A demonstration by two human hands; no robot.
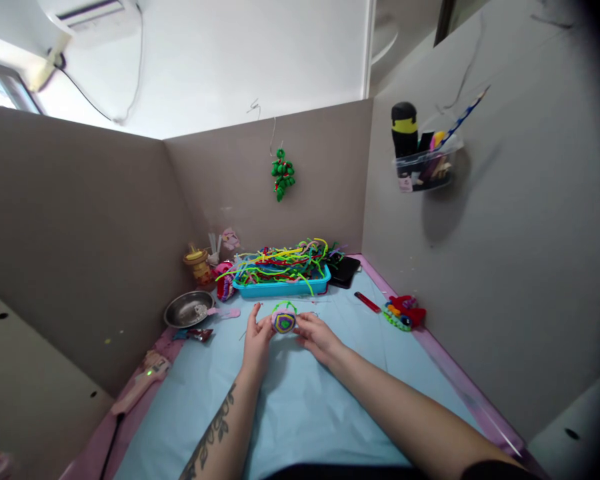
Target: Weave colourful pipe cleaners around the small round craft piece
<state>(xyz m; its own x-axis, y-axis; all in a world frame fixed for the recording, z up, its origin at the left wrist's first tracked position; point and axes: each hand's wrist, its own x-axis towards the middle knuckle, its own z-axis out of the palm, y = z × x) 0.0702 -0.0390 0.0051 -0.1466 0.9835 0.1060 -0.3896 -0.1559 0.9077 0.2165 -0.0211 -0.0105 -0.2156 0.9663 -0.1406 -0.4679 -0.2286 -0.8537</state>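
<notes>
A small round piece of coiled pipe cleaners (284, 323) is held up a little above the table, its rings pink, yellow, purple and green. Bright green strands stick up along its top edge. My left hand (258, 333) grips its left side, the thumb and fingers pinched at the rim. From the right, my right hand (320, 337) pinches the opposite edge, its other fingers curled below. Beyond the hands stands a blue tray (280, 289) heaped with loose pipe cleaners (285, 260) in many colours.
At left are a metal bowl (189, 311), a drink cup (199, 268) and a pink glue gun (143, 385). A red cutter (367, 302), a black phone-like item (345, 272) and a colourful pipe-cleaner figure (404, 313) lie at right. Grey partitions (325, 180) surround the blue-covered table (325, 413).
</notes>
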